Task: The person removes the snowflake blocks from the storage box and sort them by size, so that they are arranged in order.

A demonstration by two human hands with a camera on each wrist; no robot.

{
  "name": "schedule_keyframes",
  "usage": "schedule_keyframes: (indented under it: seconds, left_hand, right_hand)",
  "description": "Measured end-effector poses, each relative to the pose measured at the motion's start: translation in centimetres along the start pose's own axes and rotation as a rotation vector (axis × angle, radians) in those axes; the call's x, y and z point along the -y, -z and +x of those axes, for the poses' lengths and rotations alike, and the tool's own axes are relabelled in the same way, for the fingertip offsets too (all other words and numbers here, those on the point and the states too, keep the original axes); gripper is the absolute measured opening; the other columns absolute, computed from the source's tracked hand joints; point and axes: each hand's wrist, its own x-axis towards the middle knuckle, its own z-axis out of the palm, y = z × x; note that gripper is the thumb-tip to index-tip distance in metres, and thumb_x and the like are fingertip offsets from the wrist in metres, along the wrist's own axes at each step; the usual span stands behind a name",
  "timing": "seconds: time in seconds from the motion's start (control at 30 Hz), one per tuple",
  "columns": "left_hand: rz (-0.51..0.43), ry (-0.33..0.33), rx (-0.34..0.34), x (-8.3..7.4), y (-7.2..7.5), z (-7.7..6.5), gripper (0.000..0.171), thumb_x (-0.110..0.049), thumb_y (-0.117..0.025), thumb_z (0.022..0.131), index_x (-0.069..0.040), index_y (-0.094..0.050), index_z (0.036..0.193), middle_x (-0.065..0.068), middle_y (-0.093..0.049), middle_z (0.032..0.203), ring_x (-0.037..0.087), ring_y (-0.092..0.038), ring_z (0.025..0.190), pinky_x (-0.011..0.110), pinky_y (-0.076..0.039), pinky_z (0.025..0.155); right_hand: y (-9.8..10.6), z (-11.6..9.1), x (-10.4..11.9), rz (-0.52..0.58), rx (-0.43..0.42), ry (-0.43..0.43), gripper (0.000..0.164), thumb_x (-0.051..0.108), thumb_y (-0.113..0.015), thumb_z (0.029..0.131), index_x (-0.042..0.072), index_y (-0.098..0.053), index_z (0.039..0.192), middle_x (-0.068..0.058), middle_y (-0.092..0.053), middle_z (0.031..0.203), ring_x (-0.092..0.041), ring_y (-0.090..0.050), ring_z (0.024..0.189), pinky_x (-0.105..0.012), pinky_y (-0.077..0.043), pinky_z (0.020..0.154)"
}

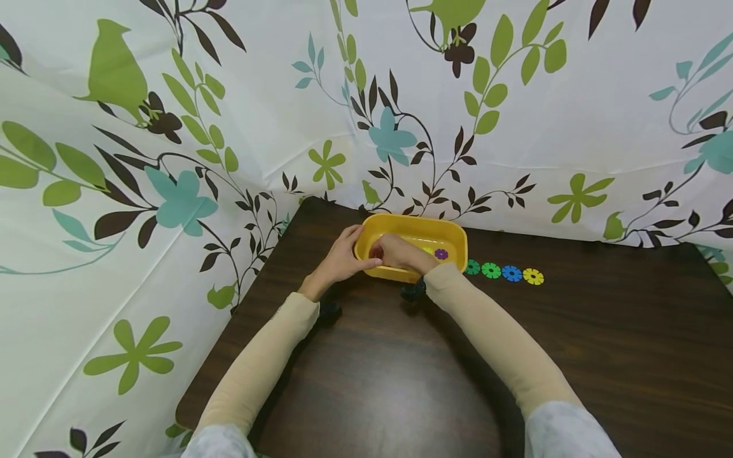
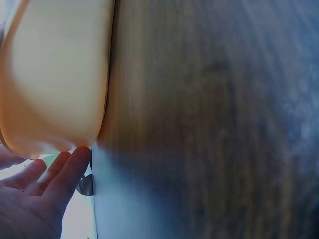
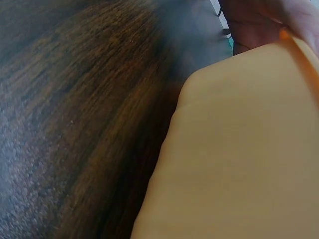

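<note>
A yellow plastic bin [image 1: 411, 224] stands near the back of the table. My left hand [image 1: 342, 257] holds its left end, thumb over the rim and fingers against the outer wall; in the left wrist view those fingertips [image 2: 75, 155] touch the bin's end. My right hand [image 1: 401, 252] reaches down into the bin's left half, and its fingertips are hidden, so I cannot tell what they hold. Inside, to the right of that hand, lie a purple notched disc [image 1: 441, 254] and a partly covered yellow piece [image 1: 428, 250].
Several notched plastic discs lie in a row right of the bin: a dark green one [image 1: 472, 267], a lighter green one [image 1: 491, 271], a blue one [image 1: 512, 273] and a yellow one [image 1: 534, 277]. A leaf-patterned cloth [image 1: 355, 152] hangs behind the dark wooden table [image 1: 401, 362].
</note>
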Motion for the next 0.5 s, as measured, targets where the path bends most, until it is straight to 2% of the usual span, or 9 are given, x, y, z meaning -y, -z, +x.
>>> schedule_keyframes:
  seconds: [0.2,0.5]
  left_hand:
    - [0.006,0.017,0.008,-0.08,-0.09,-0.09,0.106,-0.042,-0.087,0.092,-0.001,-0.03,0.171,0.022,-0.033,0.175,0.044,-0.041,0.159,0.057,-0.035,0.133]
    - [0.0,0.02,0.0,0.11,-0.07,0.01,0.107,-0.045,-0.086,0.091,-0.003,-0.031,0.171,0.021,-0.033,0.176,0.044,-0.04,0.159,0.057,-0.035,0.133]
  right_hand:
    - [0.0,-0.09,0.01,0.012,0.014,0.002,0.014,0.012,-0.079,0.099,0.002,-0.08,0.11,-0.013,-0.08,0.104,-0.022,-0.065,0.088,-0.031,-0.059,0.086]
    - [0.38,-0.68,-0.27,-0.01,0.033,-0.031,0.017,0.012,-0.076,0.101,0.004,-0.078,0.115,-0.014,-0.079,0.11,-0.025,-0.067,0.095,-0.036,-0.06,0.093]
